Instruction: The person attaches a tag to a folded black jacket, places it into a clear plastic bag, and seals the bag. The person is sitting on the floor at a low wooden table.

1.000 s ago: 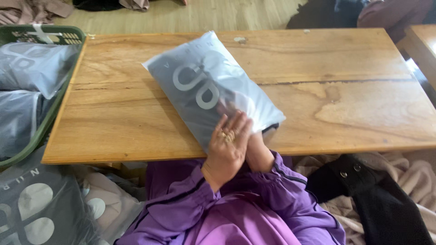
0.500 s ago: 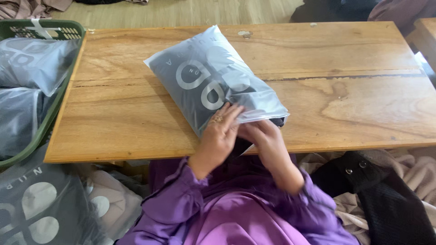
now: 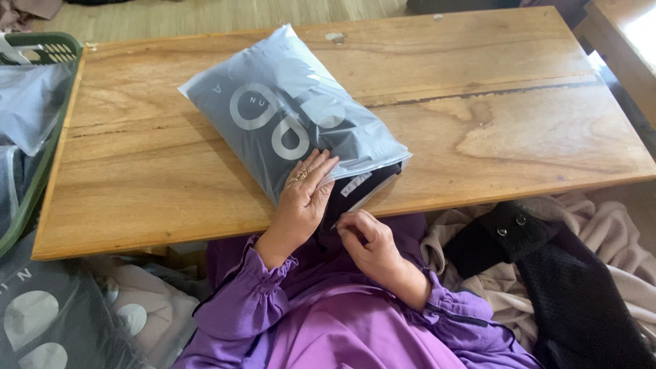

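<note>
A grey plastic mailer bag (image 3: 287, 116) with pale ring shapes printed on it lies slantwise on the wooden table (image 3: 478, 116). Its open end faces me at the table's near edge, and a dark folded garment (image 3: 362, 183) shows inside. My left hand (image 3: 305, 198), with rings on it, lies flat on the bag's near end, fingers spread. My right hand (image 3: 365, 239) is just below the table edge, its fingertips pinching the edge of the bag's open flap. Purple sleeves cover both arms.
A green plastic basket (image 3: 41, 137) with more grey bags stands at the table's left end. Further grey bags (image 3: 55, 321) lie on the floor at lower left. Black and beige clothes (image 3: 547, 260) are heaped at my right. Another wooden piece (image 3: 629, 34) stands at far right.
The bag's open end has turned toward me and the dark garment now shows. My left hand has flattened on the bag. My right hand has dropped to the flap at the table edge.
</note>
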